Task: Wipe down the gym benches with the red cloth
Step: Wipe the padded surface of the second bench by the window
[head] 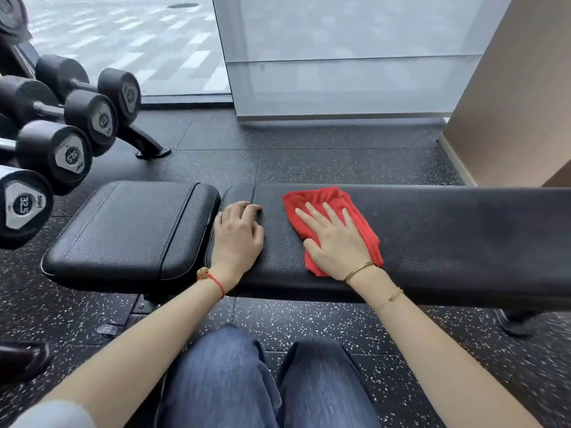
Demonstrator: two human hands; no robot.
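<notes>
A black padded gym bench (432,230) lies across the view, and it serves here as the counter. It has a short seat pad (129,230) at its left end and a long back pad to the right of a narrow gap.

The red cloth (332,200) lies crumpled on the long pad, near the gap. The right hand (335,242) presses flat on the cloth, with the fingers (312,217) straight and spread; they do not grip it. The left hand (238,236) rests on the same pad, just beside the gap and left of the cloth, not touching the cloth. Its fingers are bent at the far edge of the pad and hold nothing.

Left of the bench, black dumbbells (74,156) sit on a rack. Under the bench there is a dark speckled floor (309,322). The knees of the person, in blue jeans (222,381), are on the near side of the bench.
</notes>
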